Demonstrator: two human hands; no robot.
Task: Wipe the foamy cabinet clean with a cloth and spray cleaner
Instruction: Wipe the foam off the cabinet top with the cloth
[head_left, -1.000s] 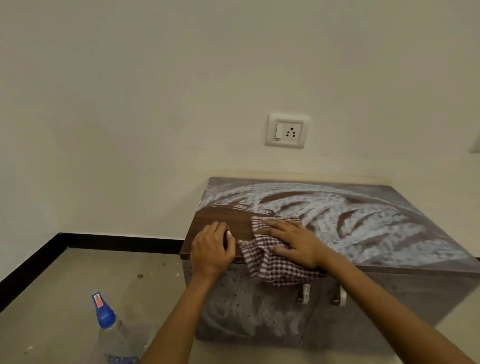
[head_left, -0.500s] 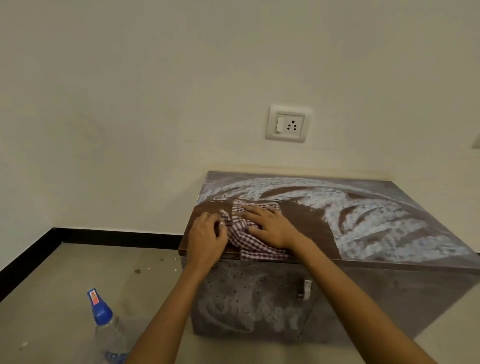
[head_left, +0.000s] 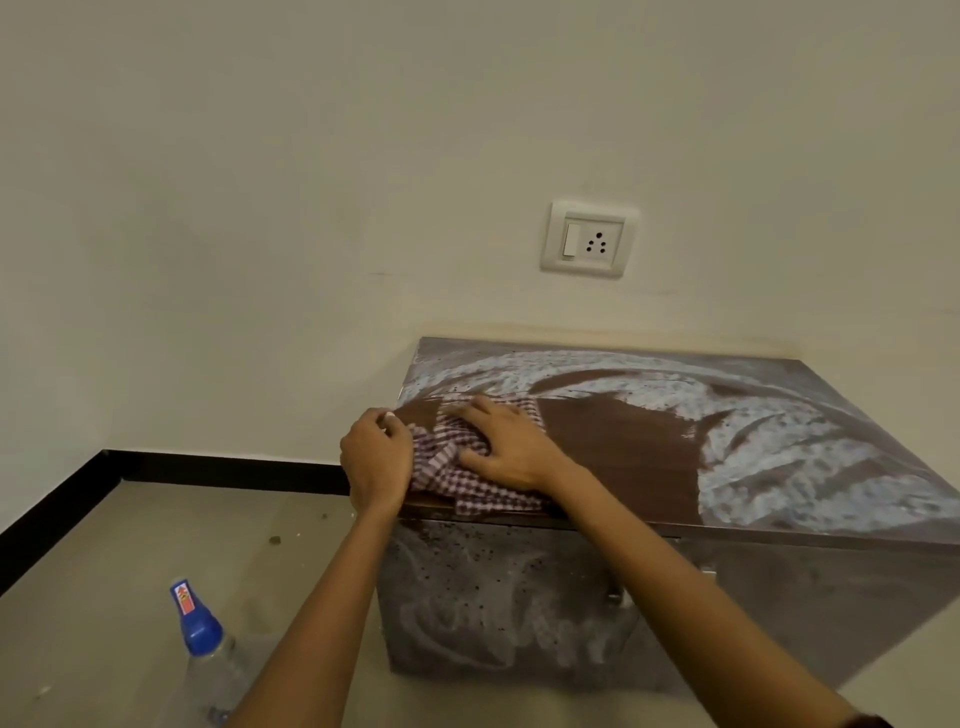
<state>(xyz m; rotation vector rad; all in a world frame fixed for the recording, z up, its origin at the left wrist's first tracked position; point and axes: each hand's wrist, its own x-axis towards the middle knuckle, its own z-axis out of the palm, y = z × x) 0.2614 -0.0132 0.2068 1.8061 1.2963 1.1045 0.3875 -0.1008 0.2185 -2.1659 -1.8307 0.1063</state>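
Observation:
A low brown cabinet (head_left: 618, 441) stands against the wall, its top and front smeared with white foam (head_left: 810, 467). A bare brown patch runs across the near left part of the top. A red-and-white checked cloth (head_left: 441, 470) lies bunched at the top's front left corner. My right hand (head_left: 506, 444) presses flat on the cloth. My left hand (head_left: 375, 457) rests at the cabinet's left corner, touching the cloth's edge. A clear spray bottle with a blue cap (head_left: 200, 639) stands on the floor at lower left, apart from both hands.
A white switch and socket plate (head_left: 589, 239) is on the wall above the cabinet. A black skirting (head_left: 218, 467) runs along the wall's base. The beige floor (head_left: 156, 545) to the left has a few specks. Foam also covers the cabinet door (head_left: 493, 608).
My right hand has swept the cloth leftward across the top to the left corner, widening the wiped brown patch. The left hand stayed at the corner.

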